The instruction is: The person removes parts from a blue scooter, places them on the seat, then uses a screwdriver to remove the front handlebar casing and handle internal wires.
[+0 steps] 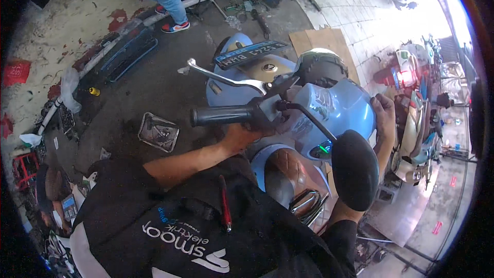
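A light-blue scooter stands before me, its glossy handlebar cover [342, 105] in the middle of the view. Below the black handlebar grip [221, 115], my left hand [246, 136] reaches in with its fingers against the cover's near-left edge, partly hidden by the switch housing. My right hand [382, 112] is closed on the cover's right edge, fingers curled. A silver brake lever [231, 79] sticks out beyond the grip. The round black mirror [355, 170] on its stalk hides part of my right forearm. The brown scooter seat [288, 167] shows below the cover.
A metal tray [159, 132] with small parts lies on the dark floor at left. A person in jeans [172, 0] stands at the far left. Flattened cardboard [334, 46] lies beyond the scooter. Other motorcycles [411, 118] stand at right. A red pen [225, 203] is on my shirt.
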Demonstrator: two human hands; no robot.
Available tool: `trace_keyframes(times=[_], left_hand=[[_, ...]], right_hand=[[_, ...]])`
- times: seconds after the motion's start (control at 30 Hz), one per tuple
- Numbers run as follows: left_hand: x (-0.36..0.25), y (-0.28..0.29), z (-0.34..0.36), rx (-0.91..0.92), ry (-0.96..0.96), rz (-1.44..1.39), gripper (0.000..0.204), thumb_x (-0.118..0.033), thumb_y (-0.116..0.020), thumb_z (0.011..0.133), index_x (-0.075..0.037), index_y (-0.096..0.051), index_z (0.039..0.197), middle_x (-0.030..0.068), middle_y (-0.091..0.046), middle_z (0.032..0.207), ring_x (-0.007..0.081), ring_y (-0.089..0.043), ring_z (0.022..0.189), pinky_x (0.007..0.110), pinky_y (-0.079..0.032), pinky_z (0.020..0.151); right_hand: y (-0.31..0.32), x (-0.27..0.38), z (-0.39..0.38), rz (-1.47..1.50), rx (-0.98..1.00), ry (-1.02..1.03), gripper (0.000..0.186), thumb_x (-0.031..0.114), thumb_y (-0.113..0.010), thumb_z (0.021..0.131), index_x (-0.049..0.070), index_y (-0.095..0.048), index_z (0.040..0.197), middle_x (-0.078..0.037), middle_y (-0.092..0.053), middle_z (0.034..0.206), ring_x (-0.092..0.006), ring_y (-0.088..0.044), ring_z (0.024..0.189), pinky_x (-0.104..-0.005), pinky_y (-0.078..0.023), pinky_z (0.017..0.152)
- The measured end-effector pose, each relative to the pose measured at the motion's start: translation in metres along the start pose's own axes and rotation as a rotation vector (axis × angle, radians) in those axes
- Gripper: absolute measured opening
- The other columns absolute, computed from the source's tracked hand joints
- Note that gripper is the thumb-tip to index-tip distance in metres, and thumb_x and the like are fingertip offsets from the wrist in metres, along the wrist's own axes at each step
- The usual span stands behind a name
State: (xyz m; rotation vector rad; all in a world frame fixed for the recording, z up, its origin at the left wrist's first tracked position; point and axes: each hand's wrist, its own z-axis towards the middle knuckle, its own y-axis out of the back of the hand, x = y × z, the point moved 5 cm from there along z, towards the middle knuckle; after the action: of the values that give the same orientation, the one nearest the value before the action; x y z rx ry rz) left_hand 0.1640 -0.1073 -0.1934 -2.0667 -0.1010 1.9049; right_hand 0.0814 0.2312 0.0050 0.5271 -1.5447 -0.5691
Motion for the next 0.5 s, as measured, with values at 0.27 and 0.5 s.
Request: trace_keyframes(times=[0.27, 0.5], left_hand=[[-0.008, -0.008, -0.002, 0.008, -0.085, 0.178, 0.062, -0.026, -0.074, 0.078, -0.009, -0.046, 0.131, 0.0103, -0.053, 0.126, 0.0256, -0.049, 0.118, 0.039, -0.034, 0.105], [0.003, -0.017, -0.011, -0.038, 0.170, -0.588, 0.051, -0.004, -0.070, 0.076, -0.006, -0.051, 0.123, 0.0068, -0.057, 0.117, 0.0206, -0.056, 0.109, 0.037, -0.047, 0.093]], right_hand=[[-0.001, 0.020, 0.016, 0.008, 0.022, 0.041, 0.034, 0.027, -0.074, 0.076, 0.006, -0.050, 0.064, 0.007, -0.042, 0.060, -0.0052, -0.037, 0.058, -0.0227, -0.028, 0.051], [-0.005, 0.055, 0.036, -0.053, 0.054, 0.174, 0.035, 0.024, -0.075, 0.075, 0.004, -0.051, 0.059, 0.005, -0.041, 0.055, -0.0060, -0.037, 0.055, -0.0246, -0.027, 0.049]])
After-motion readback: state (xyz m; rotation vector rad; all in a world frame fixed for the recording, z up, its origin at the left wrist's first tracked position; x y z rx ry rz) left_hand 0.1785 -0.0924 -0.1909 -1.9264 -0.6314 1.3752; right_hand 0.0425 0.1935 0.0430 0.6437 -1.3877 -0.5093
